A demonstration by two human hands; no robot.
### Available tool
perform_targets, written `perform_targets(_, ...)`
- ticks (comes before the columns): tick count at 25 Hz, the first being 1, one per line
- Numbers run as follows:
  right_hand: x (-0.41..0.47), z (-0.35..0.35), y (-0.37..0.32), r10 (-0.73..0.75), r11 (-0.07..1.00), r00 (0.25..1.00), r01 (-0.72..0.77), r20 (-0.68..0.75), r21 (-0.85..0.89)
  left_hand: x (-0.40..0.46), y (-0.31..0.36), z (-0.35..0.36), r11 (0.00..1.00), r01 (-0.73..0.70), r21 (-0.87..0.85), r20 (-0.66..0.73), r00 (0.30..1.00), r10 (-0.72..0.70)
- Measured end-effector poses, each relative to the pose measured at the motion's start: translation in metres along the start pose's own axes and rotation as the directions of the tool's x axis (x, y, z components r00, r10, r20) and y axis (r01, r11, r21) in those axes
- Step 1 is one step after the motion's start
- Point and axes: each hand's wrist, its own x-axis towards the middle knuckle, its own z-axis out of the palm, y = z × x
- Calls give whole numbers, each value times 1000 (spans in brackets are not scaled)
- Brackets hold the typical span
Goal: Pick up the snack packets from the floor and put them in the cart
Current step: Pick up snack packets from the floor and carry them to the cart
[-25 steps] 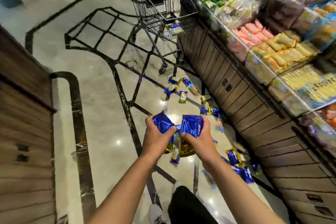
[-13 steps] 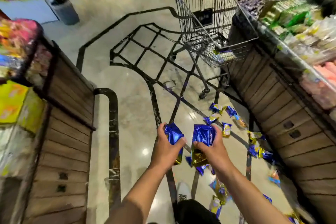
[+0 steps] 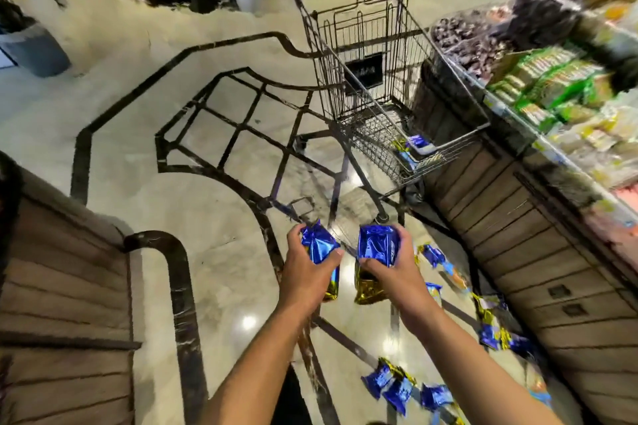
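On the left, one blue-and-gold snack packet (image 3: 321,254) is gripped by the left hand (image 3: 305,271), the fingers curled round its far side and the thumb laid across its near face. Just to the right, a second packet (image 3: 376,247) is held the same way by the right hand (image 3: 395,267), fingers wrapped tight, nothing spare between them. Both packets are held out in front at arm's length, probably so that they can be carried straight to the cart (image 3: 379,107), which stands farther off and to the right beside the shelf counter (image 3: 518,235). A few packets (image 3: 416,143) already lie in its basket. More loose packets (image 3: 402,386) are scattered on the floor (image 3: 207,252), near and right.
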Motion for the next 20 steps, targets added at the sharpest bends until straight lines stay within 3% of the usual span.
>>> perform_targets(9, 147, 47, -95, 5, 996, 966, 17, -258, 84, 189, 122, -6, 979, -116, 168, 208, 975, 80)
perform_targets(20, 381, -15, -159, 120, 976, 881, -21, -458, 216, 407, 264, 96, 938, -207, 279, 339, 935, 105)
